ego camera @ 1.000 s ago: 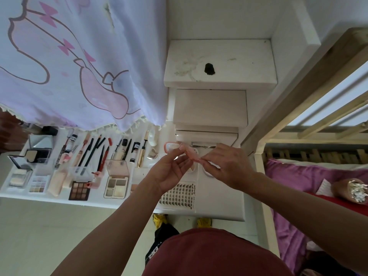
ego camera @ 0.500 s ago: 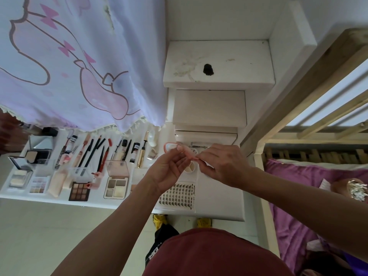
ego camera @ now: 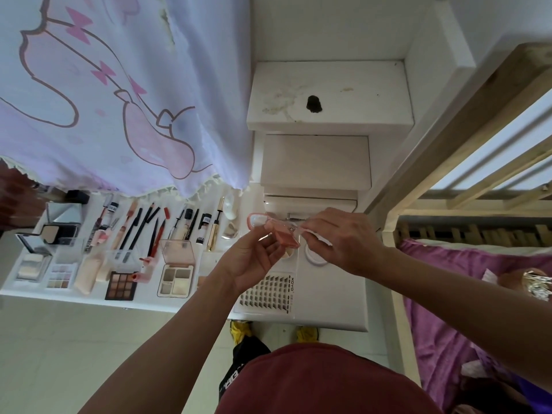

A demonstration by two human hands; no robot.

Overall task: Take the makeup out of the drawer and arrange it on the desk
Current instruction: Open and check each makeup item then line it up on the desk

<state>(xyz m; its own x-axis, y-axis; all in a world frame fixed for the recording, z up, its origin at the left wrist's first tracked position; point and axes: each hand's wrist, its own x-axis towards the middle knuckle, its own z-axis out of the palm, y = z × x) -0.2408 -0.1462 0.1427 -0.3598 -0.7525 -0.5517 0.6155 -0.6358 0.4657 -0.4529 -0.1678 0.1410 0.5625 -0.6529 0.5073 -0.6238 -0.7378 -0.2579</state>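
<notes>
Two hands (ego camera: 254,261), one pink compact (ego camera: 283,236)

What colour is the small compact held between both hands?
Pink, with a clear pinkish lid; the compact shows best in the head view, the only one.

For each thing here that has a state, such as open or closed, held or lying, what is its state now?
Pink compact: held in both hands, lid open.
Left hand: gripping the compact.
Right hand: gripping the compact.
Drawer: pulled open.
Lash tray: lying flat in the drawer.
Four-pan palette: on the desk, lid open.
Nine-pan palette: lying flat, pans showing.
Black compact: open.
</notes>
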